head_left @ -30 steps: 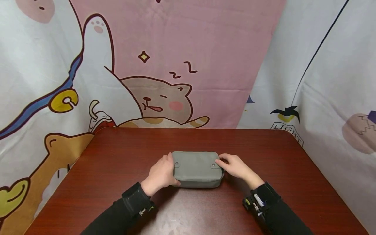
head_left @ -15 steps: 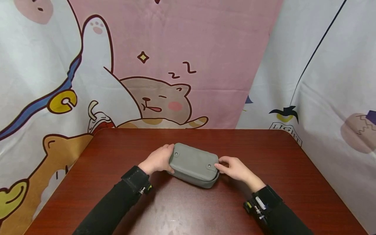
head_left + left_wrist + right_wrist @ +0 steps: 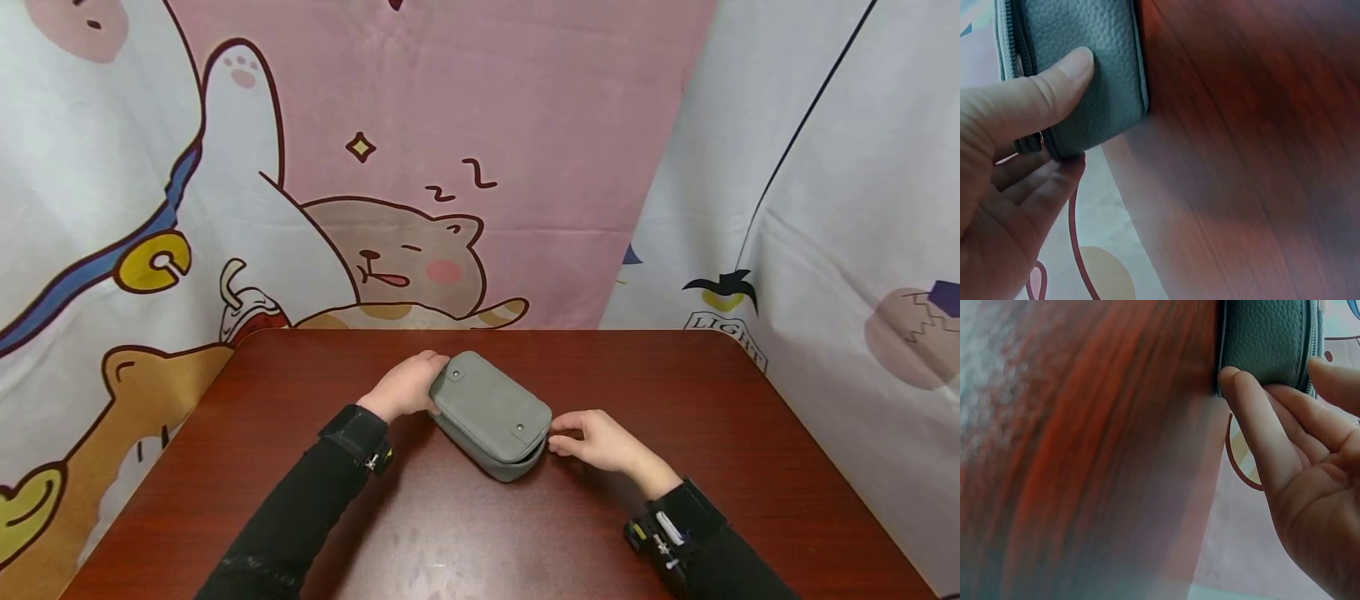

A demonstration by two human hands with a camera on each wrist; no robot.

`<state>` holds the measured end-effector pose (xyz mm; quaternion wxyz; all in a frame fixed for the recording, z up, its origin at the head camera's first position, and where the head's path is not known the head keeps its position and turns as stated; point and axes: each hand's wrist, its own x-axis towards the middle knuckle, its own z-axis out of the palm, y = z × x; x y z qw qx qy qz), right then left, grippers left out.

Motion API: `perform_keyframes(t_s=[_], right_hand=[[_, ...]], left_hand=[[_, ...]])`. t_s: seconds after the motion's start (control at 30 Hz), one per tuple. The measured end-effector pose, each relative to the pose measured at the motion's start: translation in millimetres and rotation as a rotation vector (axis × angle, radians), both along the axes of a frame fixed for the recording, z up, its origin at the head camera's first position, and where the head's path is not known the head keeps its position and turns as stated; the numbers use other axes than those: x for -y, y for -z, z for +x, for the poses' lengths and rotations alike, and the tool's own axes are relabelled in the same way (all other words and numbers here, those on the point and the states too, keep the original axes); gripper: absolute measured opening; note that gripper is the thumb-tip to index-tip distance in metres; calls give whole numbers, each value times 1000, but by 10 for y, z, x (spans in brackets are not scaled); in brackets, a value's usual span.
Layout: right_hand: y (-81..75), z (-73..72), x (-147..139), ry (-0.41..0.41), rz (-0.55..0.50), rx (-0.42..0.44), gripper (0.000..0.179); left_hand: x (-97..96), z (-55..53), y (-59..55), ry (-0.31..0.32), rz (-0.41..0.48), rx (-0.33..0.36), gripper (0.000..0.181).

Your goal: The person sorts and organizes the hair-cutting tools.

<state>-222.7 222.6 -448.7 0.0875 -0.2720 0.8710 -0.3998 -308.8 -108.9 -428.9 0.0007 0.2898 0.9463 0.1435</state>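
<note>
A grey-green zippered pouch (image 3: 491, 404) of pebbled material, with two snap studs on its lid, lies at a slant on the table. My left hand (image 3: 405, 388) grips its far left end. In the left wrist view the thumb (image 3: 1063, 84) presses the side wall and the fingers wrap the end, beside the zipper (image 3: 1011, 37). At the near right end, a dark gap shows under the lid. My right hand (image 3: 598, 443) is at that end; its loosely bent fingers (image 3: 1260, 419) touch the end wall in the right wrist view, with the thumb (image 3: 1335, 384) by the zipper edge.
The reddish-brown wooden table (image 3: 660, 375) has rounded far corners. Behind it hangs a cloth (image 3: 570, 150) printed with cartoon animals, and it continues along both sides. Each forearm wears a dark sleeve, with a small device (image 3: 656, 537) strapped at the right wrist.
The pouch has turned clockwise, its left end swinging away with my left hand and its right end coming nearer. My right hand has shifted slightly nearer. The gap under the lid shows more.
</note>
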Motion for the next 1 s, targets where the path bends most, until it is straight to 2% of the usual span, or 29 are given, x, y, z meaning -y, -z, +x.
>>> perform_keyframes(t_s=[0.2, 0.43, 0.7, 0.8, 1.0], right_hand=[[-38, 31, 23, -106, 36, -29, 14], [-86, 70, 70, -262, 89, -144, 18], [-137, 89, 104, -311, 128, -182, 18], [-150, 93, 102, -301, 138, -143, 20], [-163, 109, 65, -302, 66, 70, 31]], left_hand=[[6, -89, 0, 37, -40, -6, 83], [10, -156, 9, 103, -88, -39, 78], [16, -199, 1, 125, -88, -29, 76], [16, -201, -7, 123, -76, -18, 75], [18, -193, -21, 109, -90, 2, 77]])
